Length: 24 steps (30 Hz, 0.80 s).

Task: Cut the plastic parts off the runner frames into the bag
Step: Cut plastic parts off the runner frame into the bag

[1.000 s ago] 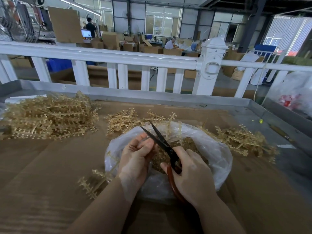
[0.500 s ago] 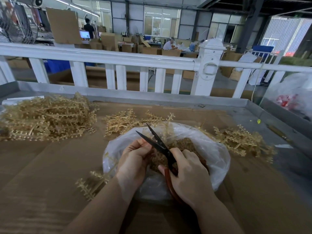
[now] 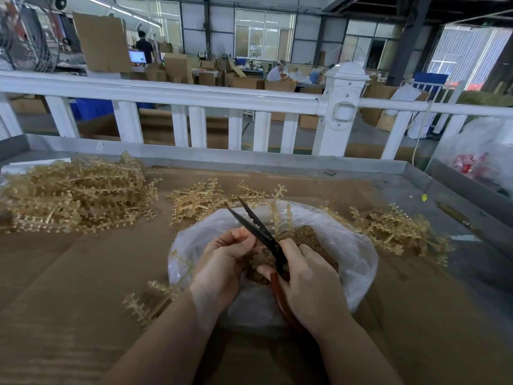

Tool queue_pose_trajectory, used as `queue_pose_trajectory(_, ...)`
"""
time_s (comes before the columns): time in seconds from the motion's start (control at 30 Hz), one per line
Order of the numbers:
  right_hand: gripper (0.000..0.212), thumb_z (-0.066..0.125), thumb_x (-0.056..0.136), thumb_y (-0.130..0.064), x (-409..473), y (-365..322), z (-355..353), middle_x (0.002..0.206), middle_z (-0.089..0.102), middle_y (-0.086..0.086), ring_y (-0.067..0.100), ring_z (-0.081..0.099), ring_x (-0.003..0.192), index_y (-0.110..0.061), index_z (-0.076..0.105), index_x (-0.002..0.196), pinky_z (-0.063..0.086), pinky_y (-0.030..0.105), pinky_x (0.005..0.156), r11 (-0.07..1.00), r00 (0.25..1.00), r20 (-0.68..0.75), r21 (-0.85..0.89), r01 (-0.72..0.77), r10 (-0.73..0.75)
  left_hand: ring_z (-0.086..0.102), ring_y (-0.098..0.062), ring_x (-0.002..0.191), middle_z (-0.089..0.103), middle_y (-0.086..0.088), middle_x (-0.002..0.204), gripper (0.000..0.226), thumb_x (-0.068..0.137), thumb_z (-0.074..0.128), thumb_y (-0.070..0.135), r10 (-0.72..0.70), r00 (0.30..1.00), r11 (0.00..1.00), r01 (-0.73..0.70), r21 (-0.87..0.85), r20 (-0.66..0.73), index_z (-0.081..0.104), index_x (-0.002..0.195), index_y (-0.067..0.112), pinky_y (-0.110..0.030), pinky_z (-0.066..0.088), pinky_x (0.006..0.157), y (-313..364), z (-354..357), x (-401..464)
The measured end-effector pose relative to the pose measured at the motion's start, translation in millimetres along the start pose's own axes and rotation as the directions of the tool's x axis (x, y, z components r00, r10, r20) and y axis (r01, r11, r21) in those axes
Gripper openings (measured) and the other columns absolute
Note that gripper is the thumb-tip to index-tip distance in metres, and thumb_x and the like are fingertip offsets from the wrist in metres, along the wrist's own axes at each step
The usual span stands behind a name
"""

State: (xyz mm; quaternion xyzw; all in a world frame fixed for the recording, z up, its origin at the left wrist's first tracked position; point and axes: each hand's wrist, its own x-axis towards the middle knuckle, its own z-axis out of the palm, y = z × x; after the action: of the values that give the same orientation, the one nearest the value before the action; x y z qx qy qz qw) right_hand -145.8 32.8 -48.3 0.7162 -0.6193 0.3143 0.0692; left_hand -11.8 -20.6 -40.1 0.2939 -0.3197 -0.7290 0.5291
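A clear plastic bag (image 3: 352, 245) lies open on the cardboard-covered table, with small tan cut parts (image 3: 308, 234) inside. My right hand (image 3: 308, 279) grips scissors (image 3: 258, 229) with red-brown handles; the dark blades are parted and point up and left over the bag. My left hand (image 3: 224, 262) pinches a tan runner frame (image 3: 280, 209) at the bag's mouth, just left of the blades. The frame's branches stick up behind the scissors. Where the fingers meet the frame is partly hidden.
A big heap of tan runner frames (image 3: 75, 195) lies at the left. Smaller piles (image 3: 197, 201) sit behind the bag and at the right (image 3: 394, 229). One frame (image 3: 150, 301) lies under my left wrist. A white railing (image 3: 194, 95) borders the table's far side.
Both hands and the scissors have shifted slightly over the bag; the blades stay parted. The view has dipped a little.
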Motion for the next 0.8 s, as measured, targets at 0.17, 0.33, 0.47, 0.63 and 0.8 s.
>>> queue_pose_trajectory(0.17, 0.039, 0.061, 0.087, -0.043, 1.5, 1.2, 0.7, 0.086, 0.063, 0.002, 0.019, 0.061, 0.079, -0.016, 0.059, 0.115, 0.053, 0.032, 0.068, 1.0, 1.0, 0.018, -0.004, 0.008, -0.008, 0.063, -0.016, 0.059, 0.066, -0.01, 0.067, 0.014, 0.066, 0.058, -0.002, -0.02, 1.0, 1.0, 0.02, 0.001, -0.008, 0.067, 0.065, 0.007, -0.025, 0.055, 0.054, -2.3, -2.4, 3.2)
queue_pose_trajectory(0.33, 0.037, 0.06, 0.087, -0.048, 2.0, 2.3, 1.9, 0.077, 0.062, -0.002, 0.015, 0.06, 0.07, -0.018, 0.061, 0.107, 0.05, 0.026, 0.062, 1.0, 1.0, 0.004, -0.01, 0.011, -0.011, 0.065, -0.019, 0.062, 0.067, -0.011, 0.069, 0.013, 0.067, 0.059, -0.002, -0.028, 1.0, 1.0, 0.028, 0.002, -0.009, 0.067, 0.066, 0.008, -0.027, 0.056, 0.056, -1.8, -2.3, 2.3)
queue_pose_trajectory(0.47, 0.039, 0.057, 0.086, -0.054, 1.2, 2.6, 1.6, 0.078, 0.063, -0.005, 0.011, 0.059, 0.069, -0.021, 0.061, 0.107, 0.048, 0.022, 0.061, 1.0, 1.0, 0.006, -0.012, 0.01, -0.01, 0.069, -0.02, 0.06, 0.069, -0.013, 0.068, 0.035, 0.083, 0.05, -0.012, -0.003, 0.999, 1.0, 0.002, -0.014, -0.033, 0.066, 0.06, 0.009, -0.027, 0.055, 0.051, -2.8, -0.3, 1.8)
queue_pose_trajectory(0.63, 0.039, 0.053, 0.087, -0.057, 1.1, 2.5, 1.4, 0.078, 0.063, -0.006, 0.01, 0.058, 0.069, -0.023, 0.06, 0.105, 0.048, 0.022, 0.062, 1.0, 1.0, 0.007, 0.009, 0.013, -0.013, 0.069, -0.021, 0.063, 0.069, -0.014, 0.072, 0.026, 0.085, 0.048, -0.012, 0.016, 0.999, 1.0, -0.016, 0.003, -0.047, 0.061, 0.071, 0.005, -0.028, 0.058, 0.056, -2.2, 0.9, 0.3)
queue_pose_trajectory(0.8, 0.04, 0.047, 0.089, -0.058, 0.7, 3.0, 2.1, 0.079, 0.064, -0.005, 0.011, 0.059, 0.07, -0.023, 0.058, 0.106, 0.047, 0.021, 0.063, 1.0, 0.999, 0.024, 0.004, 0.025, -0.025, 0.069, -0.02, 0.062, 0.069, -0.014, 0.072, 0.023, 0.085, 0.051, -0.011, -0.001, 0.998, 1.0, 0.001, 0.0, -0.066, 0.061, 0.072, 0.005, -0.028, 0.058, 0.056, -1.1, 1.3, -1.1)
